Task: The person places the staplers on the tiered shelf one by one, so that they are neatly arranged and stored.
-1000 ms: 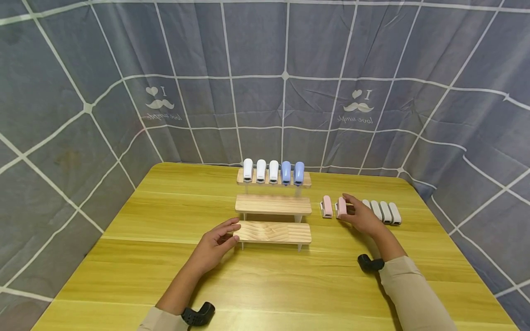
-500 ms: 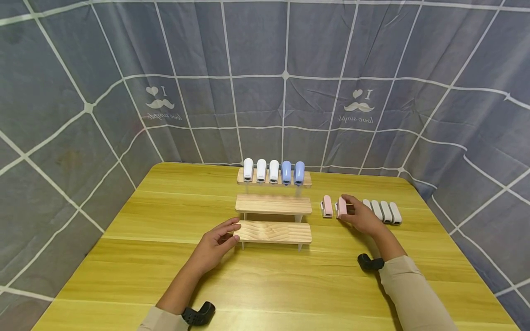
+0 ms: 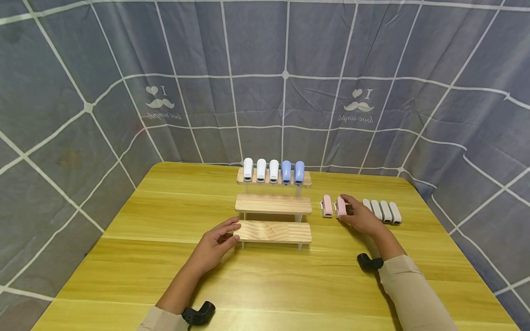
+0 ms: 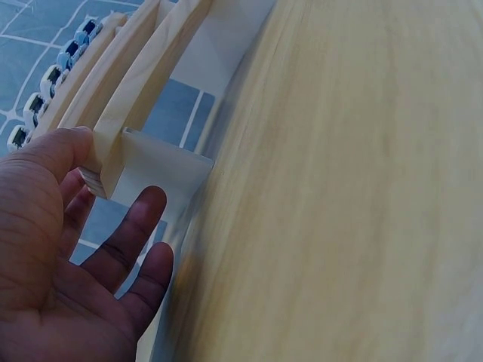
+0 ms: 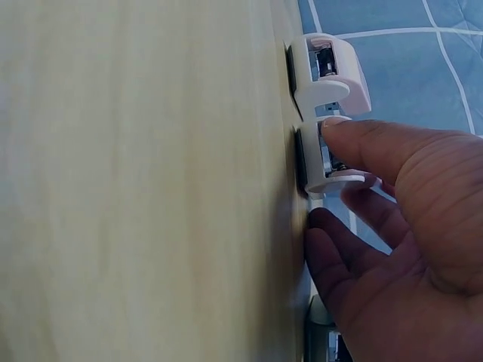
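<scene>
My right hand (image 3: 364,217) pinches a small pink stapler (image 3: 340,208) between thumb and fingers, low over the tabletop. In the right wrist view the thumb lies on the near end of this stapler (image 5: 315,154), beside a second pink stapler (image 5: 332,72). My left hand (image 3: 213,248) is at the left end of the lowest shelf (image 3: 273,231) of a three-step wooden stand. Seen from the left wrist, thumb and index finger grip the shelf's corner (image 4: 113,154), while other fingers stay loose below. Three white staplers (image 3: 261,170) and two blue staplers (image 3: 286,172) stand on the top shelf.
Several pale grey staplers (image 3: 386,212) stand in a row right of my right hand, partly hidden by it. The middle shelf (image 3: 273,204) bears nothing. A grey checked curtain (image 3: 256,105) hangs behind the wooden table (image 3: 265,285).
The pink stapler in my right hand has shifted very slightly left. My left hand keeps its place on the stand.
</scene>
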### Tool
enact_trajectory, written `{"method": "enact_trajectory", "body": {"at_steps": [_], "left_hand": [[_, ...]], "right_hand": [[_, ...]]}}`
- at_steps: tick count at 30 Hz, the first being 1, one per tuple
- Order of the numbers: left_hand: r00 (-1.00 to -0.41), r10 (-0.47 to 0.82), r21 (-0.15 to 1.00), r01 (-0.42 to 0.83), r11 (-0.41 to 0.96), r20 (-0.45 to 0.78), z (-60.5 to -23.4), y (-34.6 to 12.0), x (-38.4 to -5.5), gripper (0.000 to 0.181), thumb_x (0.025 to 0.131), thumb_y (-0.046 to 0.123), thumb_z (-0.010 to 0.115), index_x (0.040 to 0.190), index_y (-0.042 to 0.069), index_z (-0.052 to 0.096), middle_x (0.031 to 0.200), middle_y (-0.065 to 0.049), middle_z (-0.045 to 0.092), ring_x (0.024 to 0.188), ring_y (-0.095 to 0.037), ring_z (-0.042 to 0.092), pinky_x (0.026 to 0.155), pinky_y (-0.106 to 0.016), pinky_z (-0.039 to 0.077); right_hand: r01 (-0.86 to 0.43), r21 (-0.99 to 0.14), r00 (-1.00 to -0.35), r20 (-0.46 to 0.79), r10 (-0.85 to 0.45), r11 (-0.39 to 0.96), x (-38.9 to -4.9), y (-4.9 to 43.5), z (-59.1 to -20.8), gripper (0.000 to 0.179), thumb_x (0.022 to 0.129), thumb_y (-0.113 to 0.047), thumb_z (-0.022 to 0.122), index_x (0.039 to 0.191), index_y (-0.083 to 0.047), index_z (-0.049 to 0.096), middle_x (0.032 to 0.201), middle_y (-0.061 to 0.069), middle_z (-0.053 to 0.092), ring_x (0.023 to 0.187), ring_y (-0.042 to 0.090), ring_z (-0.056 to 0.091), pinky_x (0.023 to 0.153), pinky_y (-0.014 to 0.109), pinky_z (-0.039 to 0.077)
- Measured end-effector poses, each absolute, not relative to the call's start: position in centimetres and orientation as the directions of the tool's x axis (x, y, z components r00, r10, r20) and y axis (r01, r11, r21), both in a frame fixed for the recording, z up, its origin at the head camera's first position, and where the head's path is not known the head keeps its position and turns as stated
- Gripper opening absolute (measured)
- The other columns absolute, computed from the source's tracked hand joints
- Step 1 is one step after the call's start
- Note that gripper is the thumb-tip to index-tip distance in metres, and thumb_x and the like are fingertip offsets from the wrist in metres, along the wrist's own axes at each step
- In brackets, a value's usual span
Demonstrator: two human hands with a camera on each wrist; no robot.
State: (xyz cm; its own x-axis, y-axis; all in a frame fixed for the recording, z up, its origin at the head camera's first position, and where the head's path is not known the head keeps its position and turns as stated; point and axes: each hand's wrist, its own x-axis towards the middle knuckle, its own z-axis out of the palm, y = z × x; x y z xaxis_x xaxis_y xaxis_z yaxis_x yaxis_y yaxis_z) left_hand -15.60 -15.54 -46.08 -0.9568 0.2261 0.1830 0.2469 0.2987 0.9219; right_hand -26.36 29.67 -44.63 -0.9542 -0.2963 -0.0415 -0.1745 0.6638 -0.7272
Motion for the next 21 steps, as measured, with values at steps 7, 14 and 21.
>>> {"method": "enact_trajectory", "body": {"at_steps": [7, 14, 21], "left_hand": [[-0.955, 0.227, 0.921, 0.253, 0.296, 0.189, -46.03, -15.53, -15.59, 0.041, 0.097, 0.023, 0.067, 0.134, 0.004, 0.063, 0.148, -0.004, 0.049, 0.127, -0.026, 0.054, 0.095, -0.026, 0.048], [-0.953, 0.231, 0.919, 0.261, 0.296, 0.196, -46.15, -15.57, -15.65, 0.041, 0.098, 0.023, 0.066, 0.134, 0.004, 0.063, 0.148, -0.004, 0.049, 0.127, -0.025, 0.054, 0.095, -0.026, 0.048], [-0.952, 0.233, 0.919, 0.263, 0.295, 0.198, -46.29, -15.54, -15.73, 0.041, 0.098, 0.024, 0.066, 0.134, 0.004, 0.063, 0.148, -0.005, 0.049, 0.128, -0.026, 0.053, 0.096, -0.027, 0.048]], "right_hand": [[-0.156, -0.712, -0.959, -0.058, -0.279, 0.685, -26.39, 29.66, -44.45, 0.071, 0.098, -0.012, 0.064, 0.155, 0.001, 0.024, 0.144, 0.036, 0.041, 0.134, 0.051, 0.038, 0.104, 0.06, 0.037], [-0.171, -0.715, -0.964, -0.022, -0.266, 0.678, -26.55, 29.65, -44.69, 0.069, 0.096, -0.015, 0.068, 0.151, 0.002, 0.031, 0.146, 0.034, 0.039, 0.132, 0.05, 0.04, 0.104, 0.059, 0.038], [-0.16, -0.726, -0.97, -0.009, -0.243, 0.669, -26.39, 29.46, -44.67, 0.067, 0.094, -0.017, 0.07, 0.148, 0.001, 0.034, 0.146, 0.032, 0.041, 0.131, 0.049, 0.042, 0.101, 0.057, 0.041]]}}
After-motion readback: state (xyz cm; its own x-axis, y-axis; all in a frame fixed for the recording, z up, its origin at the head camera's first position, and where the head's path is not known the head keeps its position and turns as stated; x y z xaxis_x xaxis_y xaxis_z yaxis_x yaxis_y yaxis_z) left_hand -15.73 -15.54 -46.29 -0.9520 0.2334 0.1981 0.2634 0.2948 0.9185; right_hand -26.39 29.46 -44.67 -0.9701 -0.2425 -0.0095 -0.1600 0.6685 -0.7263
